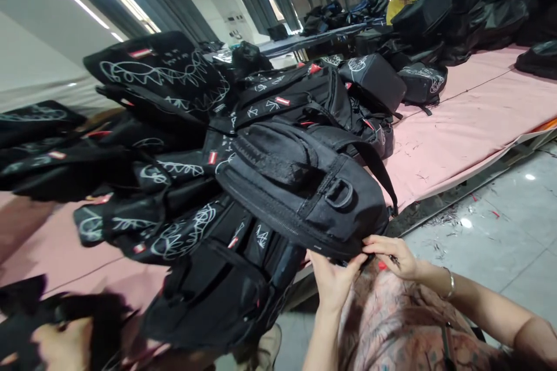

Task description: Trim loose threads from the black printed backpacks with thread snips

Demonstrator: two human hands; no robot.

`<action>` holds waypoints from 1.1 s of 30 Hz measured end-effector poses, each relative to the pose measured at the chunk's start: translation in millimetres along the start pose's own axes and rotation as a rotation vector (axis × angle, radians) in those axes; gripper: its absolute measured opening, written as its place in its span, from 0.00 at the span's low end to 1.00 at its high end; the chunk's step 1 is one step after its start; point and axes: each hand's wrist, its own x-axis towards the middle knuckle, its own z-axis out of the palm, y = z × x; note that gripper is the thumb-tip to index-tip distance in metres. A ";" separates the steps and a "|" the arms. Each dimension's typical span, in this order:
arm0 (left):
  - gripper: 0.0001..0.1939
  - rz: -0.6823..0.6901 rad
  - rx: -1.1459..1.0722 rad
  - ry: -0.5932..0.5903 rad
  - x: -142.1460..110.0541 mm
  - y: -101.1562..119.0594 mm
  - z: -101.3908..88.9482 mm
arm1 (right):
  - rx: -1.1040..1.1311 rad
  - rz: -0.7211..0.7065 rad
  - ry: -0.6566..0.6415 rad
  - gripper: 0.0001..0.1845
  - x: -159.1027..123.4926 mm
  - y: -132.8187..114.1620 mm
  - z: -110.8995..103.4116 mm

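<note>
Backpack location: black backpack point(278, 197) lies over piled bags point(183, 237) at the pink-covered counter's point(435, 153) edge.
Backpack bearing: ahead and leftward of the fingers; its near-right end meets them.
Long axis: diagonal, near right to far left.
Nearer hand: neither; both contact the near end.
Left hand point(331, 278): raised from below, thumb along the rim, gripping it; other fingers mostly hidden.
Right hand point(394, 256): enters from the right, wrist bent, fingertips pinching the edge; small dark object point(394, 260) at the hand, unidentifiable.

Heaped bags point(187, 191) block left of the held backpack point(287, 185); rightward, pink cloth point(461, 127) offers passage
</note>
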 end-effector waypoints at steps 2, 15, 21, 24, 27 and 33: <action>0.50 0.034 0.057 0.046 0.3 3.6 2.1 | -0.077 0.000 0.065 0.17 0.1 -0.1 -7.3; 0.37 0.050 0.136 0.136 55.0 18.6 -26.4 | -0.200 -0.154 0.161 0.11 75.4 -2.1 4.4; 0.43 -0.085 0.359 0.144 52.1 18.0 -37.0 | -0.178 -0.229 0.099 0.13 77.5 -8.2 24.3; 0.35 -0.099 0.382 0.213 62.2 17.3 -29.0 | -0.243 -0.203 0.063 0.11 77.9 -10.9 25.5; 0.30 -0.086 0.410 0.278 72.3 14.7 -21.9 | -0.264 -0.174 0.011 0.11 76.1 -14.9 25.7; 0.29 -0.077 0.416 0.280 68.8 10.5 -28.7 | -0.312 -0.133 -0.050 0.13 66.2 -21.5 24.8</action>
